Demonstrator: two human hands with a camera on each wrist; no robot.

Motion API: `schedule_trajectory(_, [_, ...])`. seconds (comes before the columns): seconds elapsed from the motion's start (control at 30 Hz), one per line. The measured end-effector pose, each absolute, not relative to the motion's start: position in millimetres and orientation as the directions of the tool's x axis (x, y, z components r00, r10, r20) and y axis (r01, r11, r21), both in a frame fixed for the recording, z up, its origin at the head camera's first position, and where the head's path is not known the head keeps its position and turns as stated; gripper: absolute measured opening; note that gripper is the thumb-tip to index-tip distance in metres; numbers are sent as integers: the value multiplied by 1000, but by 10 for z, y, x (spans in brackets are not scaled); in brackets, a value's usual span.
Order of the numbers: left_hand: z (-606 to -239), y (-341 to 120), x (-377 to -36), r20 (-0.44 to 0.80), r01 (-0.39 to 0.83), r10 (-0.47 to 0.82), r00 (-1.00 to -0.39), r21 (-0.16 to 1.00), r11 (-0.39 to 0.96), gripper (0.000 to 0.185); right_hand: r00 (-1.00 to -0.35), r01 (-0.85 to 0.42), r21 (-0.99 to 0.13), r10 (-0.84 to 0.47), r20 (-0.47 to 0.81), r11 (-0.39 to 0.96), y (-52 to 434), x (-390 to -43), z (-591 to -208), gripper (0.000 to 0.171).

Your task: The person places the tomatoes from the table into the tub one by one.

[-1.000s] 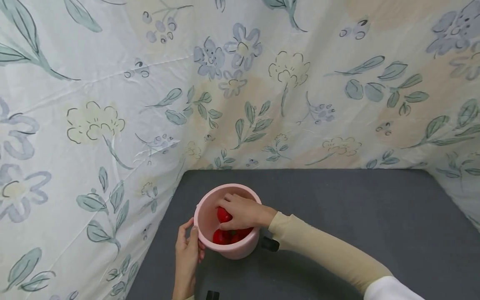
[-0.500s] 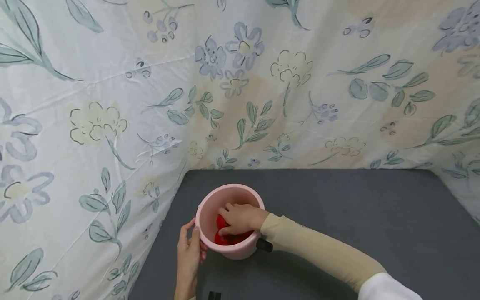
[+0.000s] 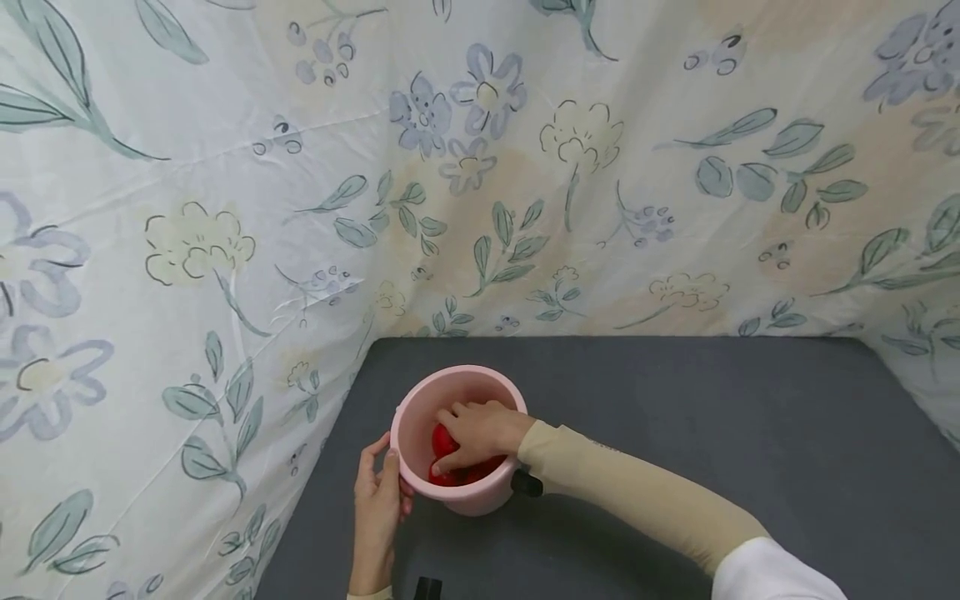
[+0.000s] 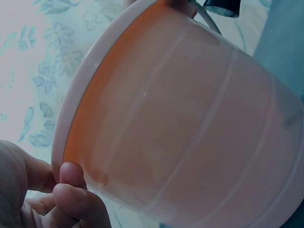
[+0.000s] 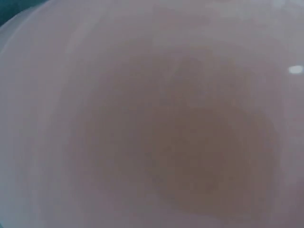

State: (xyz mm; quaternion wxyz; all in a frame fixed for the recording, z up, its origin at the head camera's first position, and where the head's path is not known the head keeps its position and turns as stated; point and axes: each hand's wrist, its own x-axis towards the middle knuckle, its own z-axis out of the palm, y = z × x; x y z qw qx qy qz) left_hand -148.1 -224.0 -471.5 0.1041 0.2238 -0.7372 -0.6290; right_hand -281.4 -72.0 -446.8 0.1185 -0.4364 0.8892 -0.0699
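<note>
A pink plastic bucket (image 3: 457,500) stands upright on the dark table, near its left side. My left hand (image 3: 377,504) holds the rim from the left; in the left wrist view its thumb and fingers (image 4: 78,204) pinch the edge. Inside the bucket, my right hand (image 3: 480,432) reaches palm down, fingers and thumb around a shiny red round thing (image 3: 442,442). More red round things (image 3: 447,479) lie beneath it, partly covered by the hand. The right wrist view holds mostly the bucket's blurred pink wall (image 5: 156,118).
Dark grey tabletop (image 3: 675,433) stretches to the right of the bucket. A floral cloth (image 3: 577,250) hangs behind and along the left side. Black wrist cameras (image 3: 527,483) stick out under the forearms. The bucket's handle (image 4: 209,20) shows in the left wrist view.
My right hand has gone lower into the bucket with the red round thing, then stayed nearly still, its thumb spread slightly. The left hand keeps its place on the rim.
</note>
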Motion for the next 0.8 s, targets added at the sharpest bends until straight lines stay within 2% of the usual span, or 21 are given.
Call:
schedule_trajectory(0.13, [-4719,-2243,-1510,-127,-191,-449,-884,976,101,41,-609,-741,-297,-789,-83,603,-654,-2821,-4439,73])
schedule_trajectory(0.3, [-4731,-2245,-1582,-129,-190,-440,-888,977,97,42,-661,-624,-558,-751,4,546,-328,-2859,-4282,72])
schedule_trajectory(0.4, [-4725,-2293,-1610,-133,-210,-423,-896,968,140,42,-727,-544,-649,-685,49,531,43,-2848,-4190,76])
schedule_trajectory(0.5, [-4683,-2398,-1612,-118,-237,-404,-907,936,261,42,-799,-505,-658,-590,111,559,498,-2829,-4136,78])
schedule_trajectory(0.6, [-4553,-2496,-1563,-60,-286,-426,-903,823,491,45,-846,-484,-643,-505,171,593,945,-2843,-4094,75])
schedule_trajectory(0.73, [-4252,-2456,-1470,119,-280,-448,-886,632,722,60,-891,-398,-724,-426,158,564,1477,-2775,-4113,65])
schedule_trajectory(0.8, [-4113,-2345,-1412,229,-212,-423,-877,605,767,68,-905,-343,-790,-405,132,509,1686,-2644,-4213,61])
